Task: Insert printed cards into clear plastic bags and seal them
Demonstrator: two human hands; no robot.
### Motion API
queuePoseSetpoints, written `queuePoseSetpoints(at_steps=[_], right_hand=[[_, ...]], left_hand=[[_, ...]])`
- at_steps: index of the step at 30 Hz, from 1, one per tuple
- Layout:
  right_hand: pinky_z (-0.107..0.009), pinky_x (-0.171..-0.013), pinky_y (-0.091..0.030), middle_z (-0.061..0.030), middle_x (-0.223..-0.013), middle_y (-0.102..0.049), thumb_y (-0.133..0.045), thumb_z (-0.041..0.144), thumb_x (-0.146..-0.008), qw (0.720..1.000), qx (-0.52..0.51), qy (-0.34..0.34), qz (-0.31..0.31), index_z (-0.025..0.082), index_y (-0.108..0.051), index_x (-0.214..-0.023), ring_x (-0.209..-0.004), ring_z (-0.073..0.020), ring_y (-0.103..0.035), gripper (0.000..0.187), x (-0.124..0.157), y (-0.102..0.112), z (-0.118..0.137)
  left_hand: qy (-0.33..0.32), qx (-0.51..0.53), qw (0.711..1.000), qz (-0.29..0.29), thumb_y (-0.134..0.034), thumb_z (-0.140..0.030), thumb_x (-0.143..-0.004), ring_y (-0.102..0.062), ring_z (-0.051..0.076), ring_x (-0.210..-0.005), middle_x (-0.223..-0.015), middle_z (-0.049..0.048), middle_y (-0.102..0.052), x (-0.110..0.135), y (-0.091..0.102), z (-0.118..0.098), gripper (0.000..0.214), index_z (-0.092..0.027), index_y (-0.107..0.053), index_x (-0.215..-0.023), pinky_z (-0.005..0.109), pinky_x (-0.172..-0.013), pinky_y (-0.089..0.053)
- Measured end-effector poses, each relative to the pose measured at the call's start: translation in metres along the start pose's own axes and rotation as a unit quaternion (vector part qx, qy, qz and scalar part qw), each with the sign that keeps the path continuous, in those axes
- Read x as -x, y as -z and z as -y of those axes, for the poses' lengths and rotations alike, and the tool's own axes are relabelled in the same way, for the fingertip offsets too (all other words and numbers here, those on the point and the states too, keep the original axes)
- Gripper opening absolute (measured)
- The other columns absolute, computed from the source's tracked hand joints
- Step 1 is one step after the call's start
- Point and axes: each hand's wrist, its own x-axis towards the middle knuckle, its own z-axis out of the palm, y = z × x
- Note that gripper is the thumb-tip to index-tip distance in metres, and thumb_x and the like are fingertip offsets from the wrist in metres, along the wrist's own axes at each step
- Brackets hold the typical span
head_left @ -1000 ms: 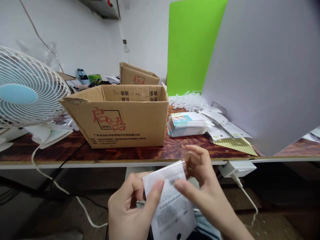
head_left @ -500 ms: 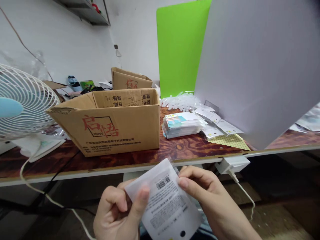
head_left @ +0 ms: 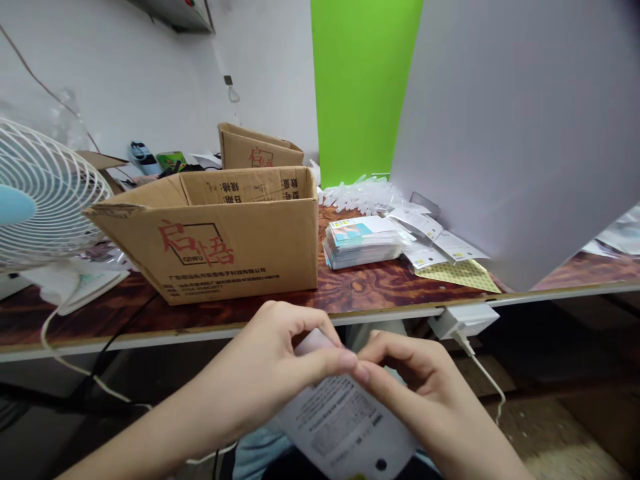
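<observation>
A white printed retail packet (head_left: 340, 427) hangs below the table edge, its small round hang hole near the bottom. My left hand (head_left: 270, 360) comes in from the left and pinches the packet's top edge between thumb and fingers. My right hand (head_left: 415, 393) pinches the same edge from the other side, so the two sets of fingertips almost meet. The fingers cover the top of the packet, and the barcode is hidden.
On the wood-patterned table (head_left: 360, 287) stand a cardboard box (head_left: 215, 253) and a stack of card packets (head_left: 363, 243), with a yellow sheet (head_left: 463, 275) to the right. A fan (head_left: 45, 193) stands at left, a grey board (head_left: 515, 133) at right, and a power adapter (head_left: 463, 321) at the table edge.
My left hand has risen over the packet's top edge, with the forearm now showing from the left. The packet has dropped lower between my hands, and its barcode is now covered.
</observation>
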Motion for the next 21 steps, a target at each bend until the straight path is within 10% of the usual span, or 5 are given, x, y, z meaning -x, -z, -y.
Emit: queuePoseSetpoints(at_steps=[7,14,21], right_hand=[[-0.021,-0.061,-0.04,0.0008,-0.068,-0.063,-0.062,0.045,-0.085,1.0,0.003,-0.004,-0.004,0.019,-0.065,-0.069,-0.065,-0.0109,-0.054,0.031,-0.004,0.002,-0.01],[-0.019,-0.054,-0.037,0.0007,-0.064,-0.06,-0.073,0.046,-0.078,0.992,-0.112,-0.048,-0.031,0.019,-0.068,-0.068,-0.06,-0.0093,-0.051,0.029,-0.003,0.02,-0.022],[-0.019,-0.049,-0.041,0.0014,-0.061,-0.06,-0.081,0.043,-0.069,0.939,-0.299,-0.114,-0.122,0.019,-0.066,-0.069,-0.053,-0.0082,-0.051,0.028,-0.008,0.034,-0.035]], left_hand=[[-0.015,0.101,0.994,-0.024,-0.051,-0.051,-0.087,-0.035,0.009,-0.051,-0.053,-0.0057,-0.04,-0.014,-0.016,0.009,0.046,-0.018,-0.05,-0.054,0.023,-0.049,-0.027],[-0.066,-0.025,0.997,0.028,-0.064,-0.038,-0.084,-0.047,0.011,-0.064,-0.068,-0.0052,-0.057,-0.008,0.001,0.023,0.02,-0.02,-0.065,-0.076,0.021,-0.055,-0.033],[0.012,0.225,0.974,-0.027,-0.075,-0.036,-0.075,-0.067,0.016,-0.07,-0.089,0.0029,-0.07,0.004,-0.004,0.055,0.033,-0.022,-0.062,-0.102,0.024,-0.059,-0.05]])
